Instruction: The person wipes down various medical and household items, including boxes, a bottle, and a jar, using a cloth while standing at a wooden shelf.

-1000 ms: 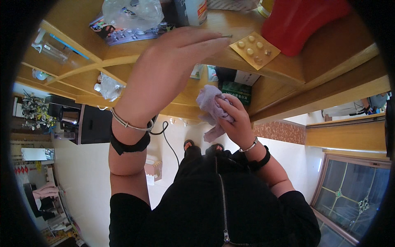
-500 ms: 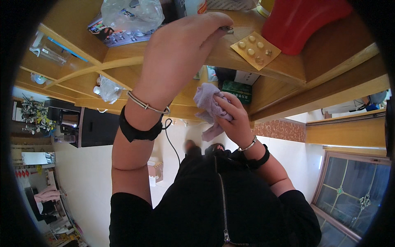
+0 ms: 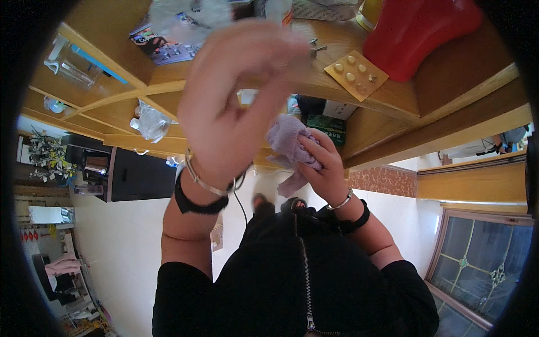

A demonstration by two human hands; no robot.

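- The left hand (image 3: 236, 106) is raised close to the camera, blurred, with its fingers (image 3: 275, 56) bent loosely toward the thumb; it grips nothing that can be made out.
- That hand hangs in front of the edge of the wooden shelf (image 3: 348, 95), and its fingertips overlap a crumpled clear plastic bag (image 3: 185, 14) lying on the shelf top; whether they touch it cannot be told.
- A thin bracelet and a black band (image 3: 196, 203) circle the left wrist.
- The right hand (image 3: 323, 165) is clenched around a lilac cloth (image 3: 286, 140), bunched up, with a loose end drooping below the fist.
- The cloth sits just under the shelf's front edge, between the two hands and near the left palm.
- On the shelf top, a yellow blister card of pills (image 3: 356, 74) lies near the edge, just beside a red plastic container (image 3: 418, 31).
- Two small screws (image 3: 315, 46) lie to the left of the card.
- A dark green box (image 3: 327, 126) stands in the compartment underneath, just behind the cloth.
- A second clear bag (image 3: 150, 122) rests on a lower shelf to the left.
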